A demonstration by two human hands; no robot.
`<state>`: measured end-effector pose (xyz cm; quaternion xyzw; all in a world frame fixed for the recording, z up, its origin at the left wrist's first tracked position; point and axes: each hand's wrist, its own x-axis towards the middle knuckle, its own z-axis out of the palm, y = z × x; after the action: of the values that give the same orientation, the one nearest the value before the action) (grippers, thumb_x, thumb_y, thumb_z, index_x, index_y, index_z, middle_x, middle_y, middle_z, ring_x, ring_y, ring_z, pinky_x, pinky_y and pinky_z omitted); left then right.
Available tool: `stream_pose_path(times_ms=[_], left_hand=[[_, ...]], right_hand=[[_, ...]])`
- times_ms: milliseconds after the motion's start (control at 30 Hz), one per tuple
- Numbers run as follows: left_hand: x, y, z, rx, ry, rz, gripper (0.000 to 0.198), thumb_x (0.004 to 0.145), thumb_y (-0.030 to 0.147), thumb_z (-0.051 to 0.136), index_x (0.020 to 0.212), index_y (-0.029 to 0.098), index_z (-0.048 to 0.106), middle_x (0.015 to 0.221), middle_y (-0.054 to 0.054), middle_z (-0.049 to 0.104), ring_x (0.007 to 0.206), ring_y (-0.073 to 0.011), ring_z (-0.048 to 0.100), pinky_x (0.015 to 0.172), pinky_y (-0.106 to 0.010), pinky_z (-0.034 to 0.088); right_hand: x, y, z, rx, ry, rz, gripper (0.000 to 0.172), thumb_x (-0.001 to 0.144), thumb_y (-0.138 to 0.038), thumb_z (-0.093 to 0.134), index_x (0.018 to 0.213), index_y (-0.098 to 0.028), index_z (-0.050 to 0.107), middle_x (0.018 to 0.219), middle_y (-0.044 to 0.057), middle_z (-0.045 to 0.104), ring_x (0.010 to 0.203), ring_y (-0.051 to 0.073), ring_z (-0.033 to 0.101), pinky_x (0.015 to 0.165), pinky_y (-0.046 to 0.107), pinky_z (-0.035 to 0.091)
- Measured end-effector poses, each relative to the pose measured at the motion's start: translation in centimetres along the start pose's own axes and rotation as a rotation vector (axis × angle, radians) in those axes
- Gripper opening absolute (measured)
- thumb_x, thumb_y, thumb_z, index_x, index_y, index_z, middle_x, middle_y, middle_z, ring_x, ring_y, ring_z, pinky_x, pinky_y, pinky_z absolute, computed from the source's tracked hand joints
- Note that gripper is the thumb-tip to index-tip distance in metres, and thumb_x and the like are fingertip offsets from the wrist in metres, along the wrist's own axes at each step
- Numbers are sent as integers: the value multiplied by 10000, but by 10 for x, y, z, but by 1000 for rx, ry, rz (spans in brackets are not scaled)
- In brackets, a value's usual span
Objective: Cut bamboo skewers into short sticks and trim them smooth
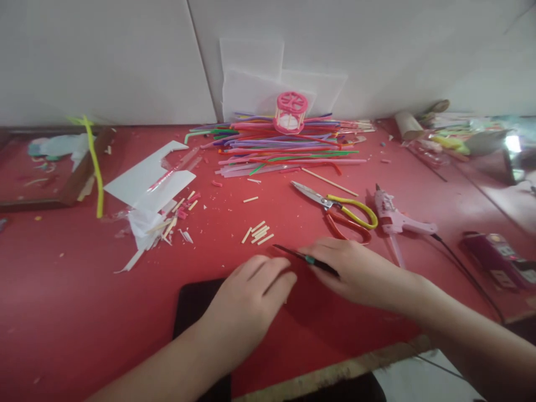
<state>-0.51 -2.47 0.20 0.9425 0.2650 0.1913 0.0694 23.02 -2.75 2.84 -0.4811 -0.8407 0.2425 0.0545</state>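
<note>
My left hand [247, 301] lies flat on the red table [84, 301], fingers stretched out over a red sheet that is hard to tell from the table. Its wrist rests over a dark pad [195, 304]. My right hand [352, 268] is closed around a thin dark pen-like tool [304, 258] with a teal band. The tool's tip points left, close to my left fingertips. A small heap of short cut wooden sticks [257, 232] sits just beyond both hands.
Scissors [339, 209] with yellow and red handles and a pink glue gun [396, 220] with its cord lie to the right. Behind is a pile of coloured straws [285, 148] with a pink wheel model [290, 111]. White paper scraps [148, 184] lie left.
</note>
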Motion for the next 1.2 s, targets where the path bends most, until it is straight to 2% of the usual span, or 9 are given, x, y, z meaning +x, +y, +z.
stream_pose_path(times_ms=[133, 267, 433, 500, 600, 733, 867, 1033, 1200], left_hand=[[9, -1, -7, -103, -132, 142, 214, 946, 88, 475, 988, 168, 669, 995, -79, 702, 876, -202, 621, 737, -327, 554], [13, -7, -6, -133, -216, 190, 226, 940, 67, 473, 856, 174, 653, 828, -51, 666, 775, -176, 595, 683, -284, 518], [4, -6, 10, -37, -262, 41, 187, 922, 57, 475, 832, 139, 616, 808, -70, 627, 735, -211, 564, 670, -348, 507], [1, -4, 11, -154, -200, -54, 197, 931, 49, 437, 908, 138, 612, 864, -77, 621, 792, -209, 574, 727, -359, 512], [5, -2, 2, -460, -83, -266, 229, 962, 74, 377, 960, 160, 589, 923, -66, 596, 826, -176, 580, 750, -322, 510], [15, 0, -6, -829, 106, -532, 223, 1011, 204, 357, 859, 187, 520, 783, -4, 562, 711, -131, 561, 690, -273, 496], [15, 1, 3, -1096, 212, -601, 190, 1020, 249, 341, 891, 207, 474, 681, 47, 485, 544, -92, 462, 530, -217, 427], [7, 2, 8, -1107, 177, -571, 102, 977, 163, 393, 924, 229, 449, 718, 46, 463, 586, -101, 419, 547, -223, 401], [4, 3, 3, -1037, 96, -515, 176, 931, 78, 392, 931, 235, 473, 743, 38, 501, 619, -113, 445, 572, -236, 413]], right_hand=[[-2, 5, -12, 24, 90, -3, 257, 923, -155, 476, 1127, -185, 629, 992, 75, 689, 885, 183, 650, 775, 309, 504], [2, 8, -23, 66, 357, 37, 208, 907, -205, 533, 1093, -188, 623, 944, 55, 689, 834, 172, 639, 747, 296, 500], [15, -1, -18, 413, 580, 145, 164, 947, -291, 510, 1076, -196, 543, 731, -31, 588, 602, 104, 571, 541, 218, 448], [18, -7, -12, 509, 632, 128, 172, 971, -289, 468, 1117, -204, 503, 733, -36, 575, 595, 105, 596, 539, 221, 465], [17, -11, -2, 331, 713, 55, 214, 977, -285, 461, 1171, -212, 511, 876, 23, 634, 711, 138, 646, 650, 273, 517], [14, -11, 9, 46, 620, -70, 310, 994, -387, 448, 1228, -198, 522, 1001, 83, 677, 892, 188, 653, 783, 310, 518], [17, -14, 19, -38, 510, -170, 540, 982, -591, 298, 1102, -142, 572, 865, 87, 657, 766, 191, 602, 688, 305, 478], [21, -21, 27, -75, 445, -189, 491, 999, -544, 311, 913, -153, 596, 754, 46, 585, 673, 164, 495, 633, 289, 391], [18, -19, 26, -21, 443, -216, 421, 994, -494, 373, 945, -149, 610, 753, 42, 582, 665, 158, 486, 634, 294, 396]])
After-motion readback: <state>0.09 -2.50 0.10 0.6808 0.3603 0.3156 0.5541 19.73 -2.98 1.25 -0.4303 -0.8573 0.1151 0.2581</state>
